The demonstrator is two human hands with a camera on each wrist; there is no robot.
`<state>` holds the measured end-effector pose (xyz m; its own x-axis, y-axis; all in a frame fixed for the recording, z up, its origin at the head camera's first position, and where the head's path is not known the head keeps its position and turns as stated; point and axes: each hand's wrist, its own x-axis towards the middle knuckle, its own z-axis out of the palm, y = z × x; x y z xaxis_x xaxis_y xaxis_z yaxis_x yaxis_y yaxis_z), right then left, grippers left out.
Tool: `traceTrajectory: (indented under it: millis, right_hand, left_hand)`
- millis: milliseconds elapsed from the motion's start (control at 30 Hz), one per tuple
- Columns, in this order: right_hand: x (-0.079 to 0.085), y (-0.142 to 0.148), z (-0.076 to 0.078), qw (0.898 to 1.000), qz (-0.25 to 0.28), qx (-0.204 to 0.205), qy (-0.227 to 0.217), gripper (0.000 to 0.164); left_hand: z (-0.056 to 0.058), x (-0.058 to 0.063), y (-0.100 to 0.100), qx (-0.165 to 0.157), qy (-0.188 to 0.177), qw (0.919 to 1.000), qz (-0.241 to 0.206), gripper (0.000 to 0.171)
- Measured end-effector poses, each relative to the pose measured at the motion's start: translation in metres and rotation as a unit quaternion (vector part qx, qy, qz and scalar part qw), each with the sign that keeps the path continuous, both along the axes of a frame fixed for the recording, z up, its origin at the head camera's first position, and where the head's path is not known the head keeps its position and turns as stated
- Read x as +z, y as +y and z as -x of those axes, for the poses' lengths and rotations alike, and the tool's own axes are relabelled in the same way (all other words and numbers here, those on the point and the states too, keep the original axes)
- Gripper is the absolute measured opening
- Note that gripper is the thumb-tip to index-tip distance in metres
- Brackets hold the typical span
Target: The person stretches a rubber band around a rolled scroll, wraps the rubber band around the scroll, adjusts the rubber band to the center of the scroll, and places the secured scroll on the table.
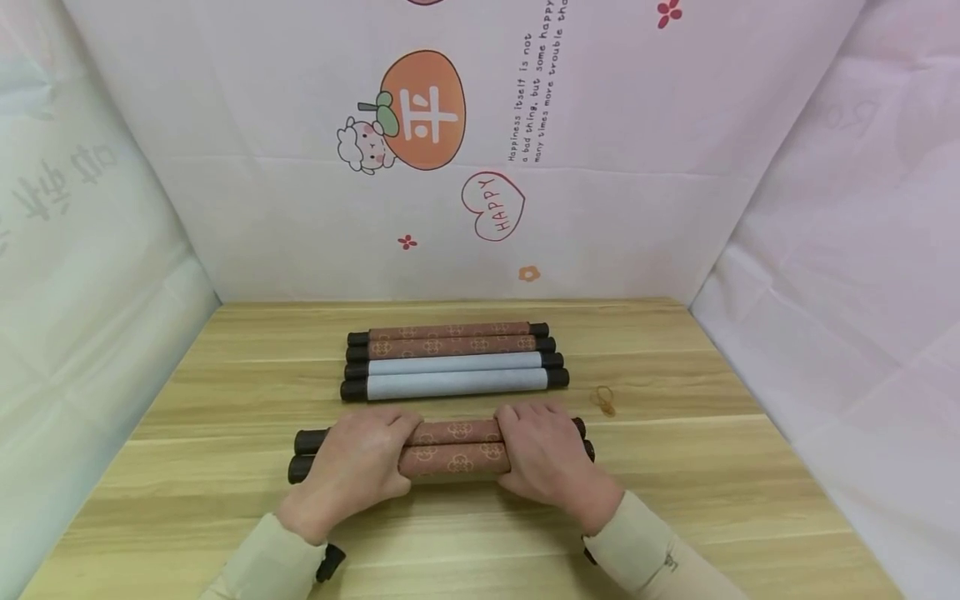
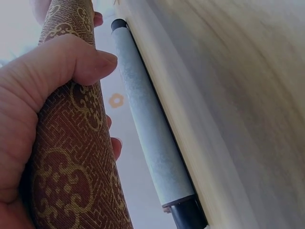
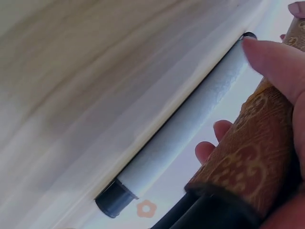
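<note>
Two rolled scrolls in brown cloth with gold flower patterns lie side by side across the front in the head view, the nearer scroll (image 1: 459, 458) against the farther scroll (image 1: 459, 431). Black rod ends stick out on both sides. My left hand (image 1: 360, 454) grips the pair left of the middle; its thumb (image 2: 90, 64) lies along the brown cloth, with fingertips showing on the far side. On the right, my right hand (image 1: 543, 454) holds the same pair, thumb (image 3: 271, 59) on one side and fingertips (image 3: 205, 151) on the other. Both palms hide parts of the cloth.
Beyond the hands, two brown scrolls (image 1: 453, 344) and two pale blue scrolls (image 1: 457, 383) lie in a row on the wooden table (image 1: 675, 500). A thin tan rubber band (image 1: 603, 402) lies right of them. Printed white cloth (image 1: 600, 233) walls the back and sides.
</note>
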<state>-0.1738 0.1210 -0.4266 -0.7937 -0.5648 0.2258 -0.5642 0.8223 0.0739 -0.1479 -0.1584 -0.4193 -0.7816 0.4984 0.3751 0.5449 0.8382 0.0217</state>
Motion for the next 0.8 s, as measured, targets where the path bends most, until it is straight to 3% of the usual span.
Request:
traceTrajectory:
  millis: [433,800]
  right_hand:
    - [-0.0005,-0.0073,-0.0029,1.0,0.0,0.016,0.026,0.06]
    - [-0.0017,-0.0084,-0.0033,1.0,0.001,0.012,0.02,0.066]
  left_hand:
    - [-0.0012,-0.0004,0.0042,0.005,-0.006,1.0,-0.003,0.056]
    - [-0.0021,-0.0005,0.0043,0.011,-0.019,0.9997,0.002,0.059]
